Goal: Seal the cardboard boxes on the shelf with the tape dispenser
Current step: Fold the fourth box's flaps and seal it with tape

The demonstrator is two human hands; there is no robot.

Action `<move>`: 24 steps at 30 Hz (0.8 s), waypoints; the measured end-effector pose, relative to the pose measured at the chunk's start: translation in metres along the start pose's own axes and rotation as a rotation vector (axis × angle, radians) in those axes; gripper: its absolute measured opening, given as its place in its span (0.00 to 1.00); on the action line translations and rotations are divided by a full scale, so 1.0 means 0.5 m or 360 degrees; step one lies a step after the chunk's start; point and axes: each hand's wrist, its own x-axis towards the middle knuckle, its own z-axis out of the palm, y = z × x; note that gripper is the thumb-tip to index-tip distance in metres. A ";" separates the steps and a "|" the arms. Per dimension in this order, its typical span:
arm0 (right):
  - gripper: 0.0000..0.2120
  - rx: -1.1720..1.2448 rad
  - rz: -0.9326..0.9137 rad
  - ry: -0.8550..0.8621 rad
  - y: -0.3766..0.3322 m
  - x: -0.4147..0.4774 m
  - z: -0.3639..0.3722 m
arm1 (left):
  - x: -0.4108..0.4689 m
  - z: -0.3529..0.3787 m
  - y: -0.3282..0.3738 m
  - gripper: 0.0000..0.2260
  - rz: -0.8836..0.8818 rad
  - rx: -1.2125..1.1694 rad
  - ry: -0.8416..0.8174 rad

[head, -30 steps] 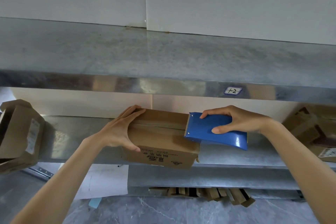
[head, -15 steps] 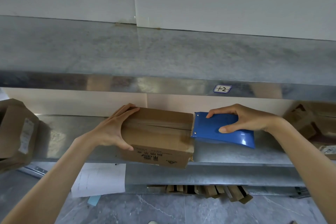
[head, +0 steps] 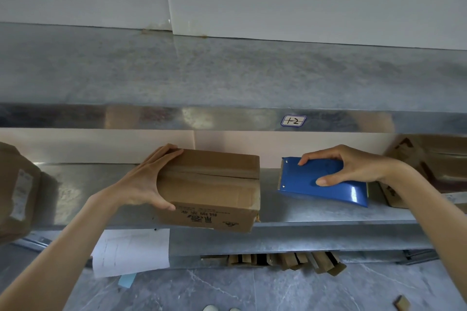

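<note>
The cardboard box point(head: 209, 184) sits at the front edge of the metal shelf point(head: 316, 209), with a tape strip along its top seam. The left hand point(head: 144, 182) grips the box's left end, fingers over the top and thumb on the front face. The right hand point(head: 353, 166) holds the blue tape dispenser point(head: 323, 184), fingers curled over it. The dispenser's toothed edge faces the box and is clear of it. Another box point(head: 15, 192) stands at the far left.

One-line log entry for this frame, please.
left hand: grips cardboard box at left end | right hand: holds tape dispenser, apart from box, to its right | box: on shelf, flaps closed
</note>
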 end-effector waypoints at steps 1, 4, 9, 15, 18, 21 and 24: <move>0.19 -0.0020 0.0017 -0.0015 0.002 0.004 0.002 | 0.001 0.000 0.000 0.61 0.0004 -0.0003 0.0000; 0.20 -0.0050 0.0044 -0.0045 0.007 0.025 0.009 | 0.000 0.002 -0.005 0.62 -0.0005 -0.0012 0.0006; 0.18 -0.0111 0.0055 -0.0081 0.012 0.058 0.027 | 0.001 0.002 -0.004 0.62 0.0005 -0.0022 0.0008; 0.18 -0.0191 0.0074 -0.0120 0.005 0.091 0.040 | 0.000 0.003 -0.003 0.62 0.0006 0.0003 0.0010; 0.17 -0.0207 0.0076 -0.0134 -0.009 0.105 0.046 | 0.000 0.003 -0.002 0.62 -0.0013 0.0022 0.0023; 0.17 -0.0258 0.0062 -0.0117 -0.025 0.115 0.052 | 0.000 0.004 -0.002 0.62 -0.0016 0.0026 0.0031; 0.16 -0.0331 0.0075 -0.0107 -0.043 0.121 0.056 | 0.001 0.005 0.001 0.62 -0.0007 0.0009 0.0045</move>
